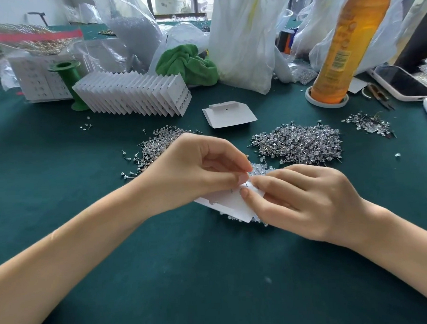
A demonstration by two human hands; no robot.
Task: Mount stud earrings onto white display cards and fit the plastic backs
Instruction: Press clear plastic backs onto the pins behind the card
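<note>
Indoors, a dark green tabletop [61,168] carries heaps of stud earrings [299,143], a row of filled cards [136,96] and plastic bags [241,38]. Both hands meet over a white display card [230,202]: the left hand [195,167] pinches it at an earring post, and the right hand [304,202] grips its edge, fingers curled.

Jewellery packing workbench: earring heaps [298,143], carded stacks [133,95] (green felt).

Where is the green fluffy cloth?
The crumpled green fluffy cloth sits far back on the table, centre of the head view, right of the row of white cards.
</note>
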